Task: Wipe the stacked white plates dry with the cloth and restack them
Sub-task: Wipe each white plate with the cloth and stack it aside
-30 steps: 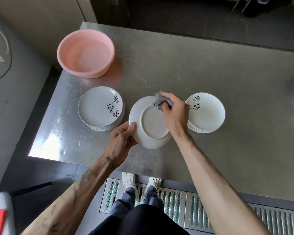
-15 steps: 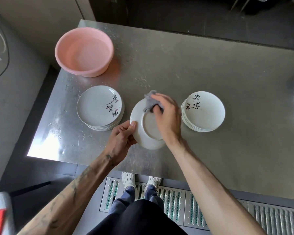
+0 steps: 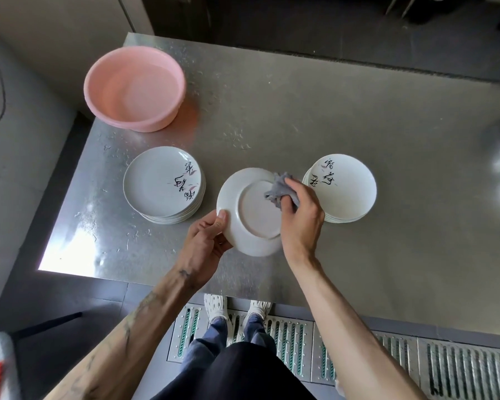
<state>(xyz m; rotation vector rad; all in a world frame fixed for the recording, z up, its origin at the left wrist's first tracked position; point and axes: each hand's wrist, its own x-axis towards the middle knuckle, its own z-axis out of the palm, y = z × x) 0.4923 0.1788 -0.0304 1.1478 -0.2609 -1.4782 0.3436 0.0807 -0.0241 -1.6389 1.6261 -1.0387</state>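
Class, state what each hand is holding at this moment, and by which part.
The left hand grips the upside-down plate by its left rim; the right hand grips the grey cloth by its bunched near end.

White plates (image 3: 345, 187) carry black script, the cloth (image 3: 280, 190) is grey, the basin (image 3: 133, 88) pink.

You see a pink basin (image 3: 134, 88) on the steel tabletop's (image 3: 358, 116) far left corner, and a slotted floor grate (image 3: 387, 359) under your white shoes (image 3: 217, 306).
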